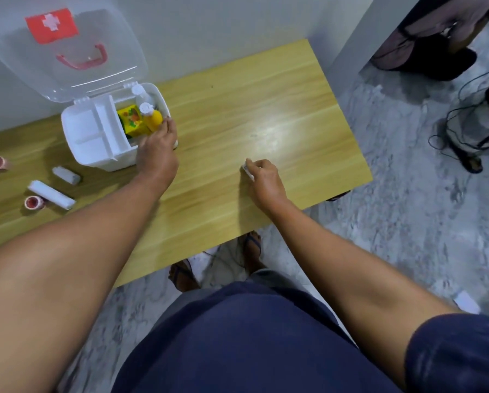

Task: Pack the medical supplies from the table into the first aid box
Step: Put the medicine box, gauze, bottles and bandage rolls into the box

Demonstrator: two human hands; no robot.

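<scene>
Here, yellow bottle point(153, 119) in box point(84, 131), touching left fingers point(168, 123).

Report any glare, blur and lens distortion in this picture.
Head view: a bright glare patch on the table near the right hand; the small white item it pinches is blurred; wide-angle distortion bows the table edges and enlarges the forearms; the first aid box stays fairly sharp.

Plain indoor room, wooden table point(237, 114) against white wall point(209, 24), rough grey floor point(393, 222), trailing cables point(464, 114)
</scene>
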